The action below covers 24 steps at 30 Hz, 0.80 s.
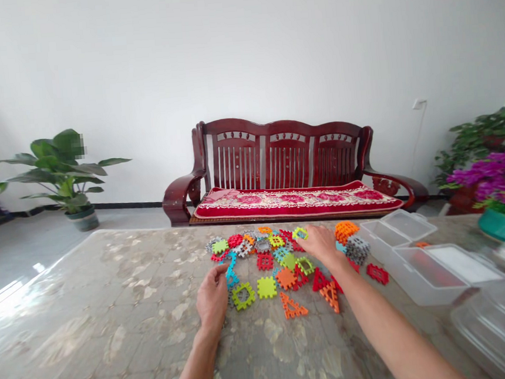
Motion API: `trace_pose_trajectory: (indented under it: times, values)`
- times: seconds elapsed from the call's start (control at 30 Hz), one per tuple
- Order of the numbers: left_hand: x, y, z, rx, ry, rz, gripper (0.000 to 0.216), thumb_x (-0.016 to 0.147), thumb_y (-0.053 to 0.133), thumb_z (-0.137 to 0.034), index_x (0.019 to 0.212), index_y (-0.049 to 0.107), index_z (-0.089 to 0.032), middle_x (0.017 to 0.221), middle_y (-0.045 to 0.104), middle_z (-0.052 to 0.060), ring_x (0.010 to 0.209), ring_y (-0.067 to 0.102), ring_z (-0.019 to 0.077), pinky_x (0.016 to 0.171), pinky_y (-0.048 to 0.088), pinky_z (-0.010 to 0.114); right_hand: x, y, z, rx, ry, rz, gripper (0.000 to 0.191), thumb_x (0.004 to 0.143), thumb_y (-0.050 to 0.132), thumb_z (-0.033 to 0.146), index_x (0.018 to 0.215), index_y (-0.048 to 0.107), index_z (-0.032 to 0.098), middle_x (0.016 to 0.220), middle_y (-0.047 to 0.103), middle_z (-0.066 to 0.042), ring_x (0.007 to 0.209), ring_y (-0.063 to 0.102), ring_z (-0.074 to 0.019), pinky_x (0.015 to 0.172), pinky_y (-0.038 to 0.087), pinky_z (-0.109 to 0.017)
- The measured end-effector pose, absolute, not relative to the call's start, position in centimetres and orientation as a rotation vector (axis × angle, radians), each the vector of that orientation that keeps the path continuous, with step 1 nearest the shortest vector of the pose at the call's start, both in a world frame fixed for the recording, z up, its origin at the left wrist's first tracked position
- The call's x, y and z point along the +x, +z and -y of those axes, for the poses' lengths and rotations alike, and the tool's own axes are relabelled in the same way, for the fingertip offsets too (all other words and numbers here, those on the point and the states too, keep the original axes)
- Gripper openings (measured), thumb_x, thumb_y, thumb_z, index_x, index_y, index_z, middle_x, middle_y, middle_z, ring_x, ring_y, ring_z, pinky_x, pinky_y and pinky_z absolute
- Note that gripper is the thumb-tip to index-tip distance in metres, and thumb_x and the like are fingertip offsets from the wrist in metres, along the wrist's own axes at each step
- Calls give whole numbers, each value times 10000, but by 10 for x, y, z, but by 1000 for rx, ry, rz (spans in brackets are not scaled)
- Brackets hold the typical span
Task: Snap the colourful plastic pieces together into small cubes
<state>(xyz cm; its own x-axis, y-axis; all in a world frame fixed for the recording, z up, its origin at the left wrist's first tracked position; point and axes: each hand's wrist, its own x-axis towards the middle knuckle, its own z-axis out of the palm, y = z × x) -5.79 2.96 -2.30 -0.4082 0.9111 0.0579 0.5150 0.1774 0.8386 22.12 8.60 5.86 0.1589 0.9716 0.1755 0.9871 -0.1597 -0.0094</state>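
Observation:
A heap of flat, notched plastic building pieces [280,258] in red, orange, green, blue and grey lies on the marbled table [113,319]. My left hand [212,298] rests at the near left edge of the heap, fingers curled beside a blue piece [231,271] and a green square frame [243,295]. My right hand [319,244] reaches into the far side of the heap, fingers pinched on a green and blue piece [300,233]. Orange triangles [293,307] lie nearest to me.
Clear plastic boxes [422,263] and a lid [503,321] stand at the right of the table. A teal pot of purple flowers [504,191] sits at the far right. Behind the table are a dark red wooden bench [286,169] and a potted plant [63,170].

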Motion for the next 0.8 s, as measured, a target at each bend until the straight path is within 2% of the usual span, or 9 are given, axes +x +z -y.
trace_pose_trajectory:
  times: [0.23, 0.57, 0.8]
  values:
    - [-57, -22, -29, 1339, 1123, -2006, 295, 821, 459, -279, 1006, 688, -262, 918, 731, -7, 843, 644, 172, 668, 409, 235, 251, 76, -97, -2491, -223, 1859, 483, 820, 506, 464, 1150, 584, 121, 1037, 682, -194, 1073, 585, -326, 876, 389, -411]
    - [-60, -28, -32, 1364, 1107, -2029, 307, 821, 460, -280, 1024, 691, -280, 954, 732, -9, 854, 645, 177, 672, 416, 234, 275, 54, -105, -2550, -226, 1892, 424, 829, 498, 446, 1037, 681, 124, 1026, 694, -199, 1043, 614, -324, 846, 405, -402]
    - [-58, -25, -31, 1373, 1125, -2032, 302, 817, 472, -282, 1013, 701, -267, 913, 738, -2, 828, 651, 175, 658, 428, 228, 279, 55, -106, -2566, -187, 1903, 473, 815, 515, 492, 1042, 691, 115, 1022, 696, -204, 1054, 598, -358, 862, 386, -448]
